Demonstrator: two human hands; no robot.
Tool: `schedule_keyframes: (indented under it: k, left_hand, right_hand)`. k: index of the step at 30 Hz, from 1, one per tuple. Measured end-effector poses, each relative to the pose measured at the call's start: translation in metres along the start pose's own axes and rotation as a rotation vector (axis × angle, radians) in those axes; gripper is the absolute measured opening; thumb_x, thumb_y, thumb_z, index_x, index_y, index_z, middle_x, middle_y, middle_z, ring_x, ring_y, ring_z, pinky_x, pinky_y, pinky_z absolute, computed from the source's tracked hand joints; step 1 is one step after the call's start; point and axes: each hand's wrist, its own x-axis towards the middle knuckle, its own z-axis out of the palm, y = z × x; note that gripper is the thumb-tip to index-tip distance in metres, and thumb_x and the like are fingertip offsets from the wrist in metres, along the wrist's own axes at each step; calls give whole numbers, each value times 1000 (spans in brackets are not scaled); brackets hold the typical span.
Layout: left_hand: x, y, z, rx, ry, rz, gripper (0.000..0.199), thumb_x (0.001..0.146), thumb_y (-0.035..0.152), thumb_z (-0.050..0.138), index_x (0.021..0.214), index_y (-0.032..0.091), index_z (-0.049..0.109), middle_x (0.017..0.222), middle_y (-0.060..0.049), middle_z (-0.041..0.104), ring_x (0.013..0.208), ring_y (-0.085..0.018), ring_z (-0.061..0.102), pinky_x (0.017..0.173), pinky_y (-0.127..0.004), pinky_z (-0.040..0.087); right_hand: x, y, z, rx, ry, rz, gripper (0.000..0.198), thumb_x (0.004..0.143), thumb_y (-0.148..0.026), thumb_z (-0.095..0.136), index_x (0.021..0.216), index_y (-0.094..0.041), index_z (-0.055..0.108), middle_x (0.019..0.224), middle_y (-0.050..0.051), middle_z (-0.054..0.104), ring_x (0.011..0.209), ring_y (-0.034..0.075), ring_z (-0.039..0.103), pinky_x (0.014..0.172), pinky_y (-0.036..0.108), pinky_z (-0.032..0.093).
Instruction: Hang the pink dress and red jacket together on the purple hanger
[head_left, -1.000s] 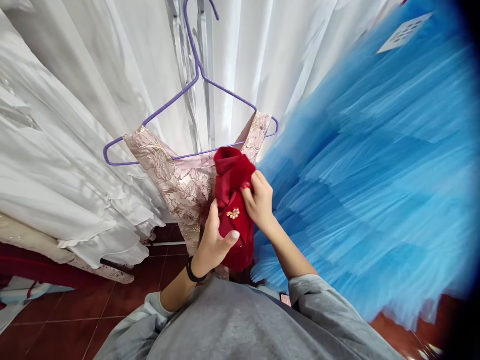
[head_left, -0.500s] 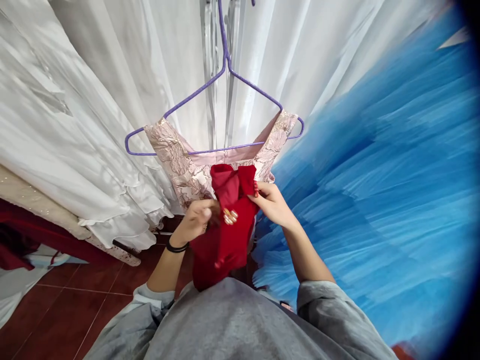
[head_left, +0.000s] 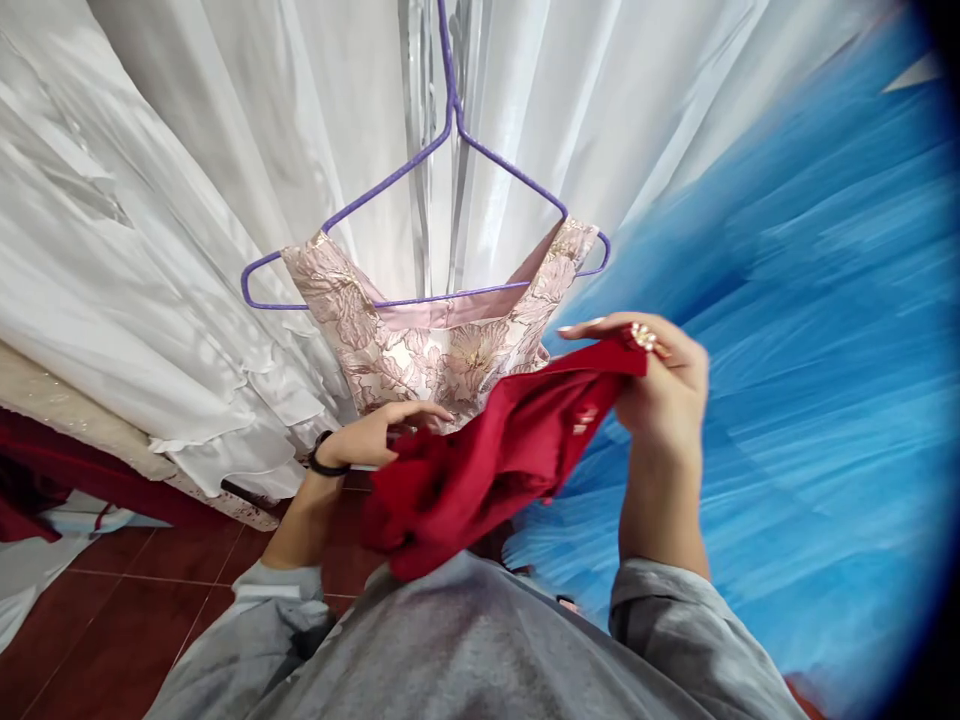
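Observation:
A soft red garment [head_left: 480, 470] with small pearl-and-gold ornaments hangs stretched at a slant between my hands. My right hand [head_left: 664, 385] grips its upper right end, the cloth running across the palm and a beaded ornament showing by the fingers. At the lower left, my left hand [head_left: 375, 432], with a black band on the wrist, holds the garment's edge; the cloth partly hides its thumb. Just behind is a pink-and-cream floral dress [head_left: 472, 355] on a purple hanger [head_left: 390, 180]; the red cloth covers the dress's lower part.
White gathered fabric [head_left: 345, 130] hangs behind the hanger and along the left. Layered blue tulle [head_left: 810, 400] fills the right side. Dark red floor tiles [head_left: 112, 620] show at the lower left, beside draped cream and dark red cloth.
My right hand has moved right and up, drawing one end of the red garment with it. The garment has swung from upright to slanted, uncovering the floral bodice. My left hand has shifted slightly left.

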Motion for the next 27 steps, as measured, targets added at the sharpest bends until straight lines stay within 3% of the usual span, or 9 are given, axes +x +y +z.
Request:
schedule_keyframes:
  k: [4,6,9,12,15,17,20,22,27]
  left_hand:
    - [-19,-7,7,153,-323,-71,29,88,41,57,101,19,70,97,-8,69,87,-20,64,82,-31,50]
    - [-30,-15,8,291,-200,-131,31,93,42,49,94,17,68,96,-8,68,90,-22,62,86,-33,47]
    - [-44,-23,2,366,203,-237,32,94,45,46,98,17,61,101,-8,67,94,-22,61,88,-34,45]
    - [-48,-19,0,266,490,-219,33,96,46,42,94,17,56,87,-4,63,81,-18,59,76,-28,47]
    - [-44,-5,10,282,603,-77,30,97,41,41,90,17,56,79,-2,63,72,-15,60,68,-25,48]
    - [-46,1,15,488,652,55,24,98,33,42,92,17,59,82,-4,67,77,-15,64,71,-25,50]
    - [-66,0,5,931,713,218,21,97,20,44,107,16,62,99,-9,72,91,-17,68,83,-26,51]
    - [-91,-4,-13,1192,778,220,25,95,16,48,116,16,61,107,-11,72,93,-19,69,82,-27,50]
    - [-155,6,-60,1243,1120,-129,21,95,34,51,92,21,67,80,-4,71,69,-19,65,60,-31,44]
  right_hand:
    - [11,-4,-23,50,357,-47,16,71,-16,65,84,-19,72,70,2,66,58,11,56,52,23,39]
    - [14,-6,-39,-43,488,-100,18,69,-16,62,83,-21,73,71,1,65,58,13,57,55,26,43]
    - [13,-8,-63,-434,481,-148,29,76,-19,53,94,-31,72,87,1,66,83,22,65,81,43,53]
    - [1,5,-51,-876,124,-185,43,81,-26,54,122,-35,61,120,4,62,119,32,56,106,60,39]
    - [-26,40,11,-903,-513,-209,82,76,-34,68,149,-25,32,149,11,39,140,36,33,115,62,26]
    - [-44,67,60,-835,-822,-63,80,78,-30,67,150,-20,33,140,15,49,133,34,44,111,60,32]
    - [-57,90,111,-673,-1043,111,58,88,-14,53,145,-17,41,118,14,65,108,24,63,98,40,48]
    - [-52,87,132,-612,-1136,54,49,92,-20,51,141,-16,46,112,14,67,99,23,66,89,35,51]
    - [-14,59,206,-661,-1426,-257,29,96,-26,47,117,-10,59,95,15,68,85,23,66,74,32,50]
